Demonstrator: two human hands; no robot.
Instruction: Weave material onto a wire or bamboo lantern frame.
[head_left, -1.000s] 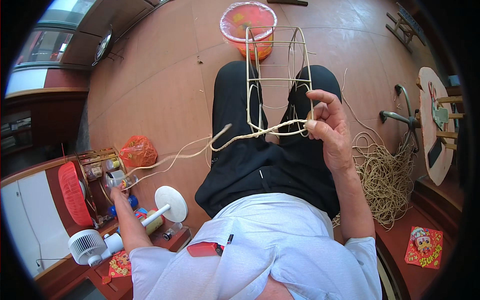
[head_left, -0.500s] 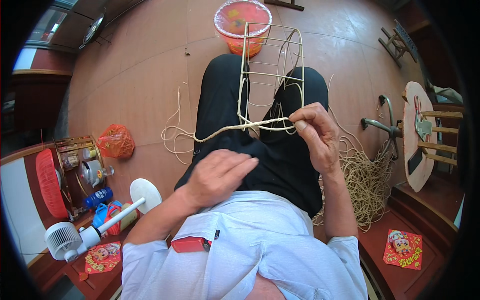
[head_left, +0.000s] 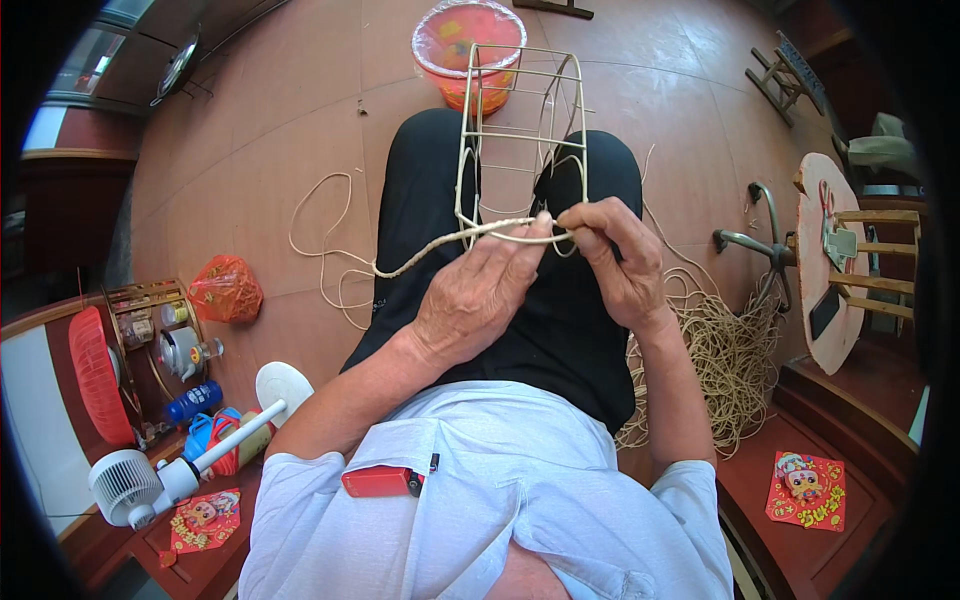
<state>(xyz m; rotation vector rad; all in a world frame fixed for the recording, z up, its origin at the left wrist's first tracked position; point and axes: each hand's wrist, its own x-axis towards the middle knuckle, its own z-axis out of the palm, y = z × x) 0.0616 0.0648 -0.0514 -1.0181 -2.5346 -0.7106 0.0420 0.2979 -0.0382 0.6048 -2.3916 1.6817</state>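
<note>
A cream-coloured wire frame [head_left: 464, 150] with rounded ends and crossbars rests between my knees. A pale twisted cord [head_left: 425, 252] runs along the frame's near edge and trails off to the left in loose loops. My right hand [head_left: 618, 262] pinches the cord between thumb and forefinger at the frame's near right corner. Fingers together, my left hand [head_left: 480, 297] has its thumb and fingertips on the cord just beside the right fingertips. The exact spot where the cord meets the wire is partly hidden by the fingers.
A heap of loose cord [head_left: 725, 365] lies on the floor at my right. Beyond my knees stands a red bin [head_left: 455, 75] with a plastic liner. A round-topped stool [head_left: 825, 270] holding scissors is at the right, a white fan [head_left: 128, 487] at the left.
My left hand has moved up and right from my lap to the cord beside my right hand. The frame and right hand appear slightly farther left; the trailing cord loops have shifted.
</note>
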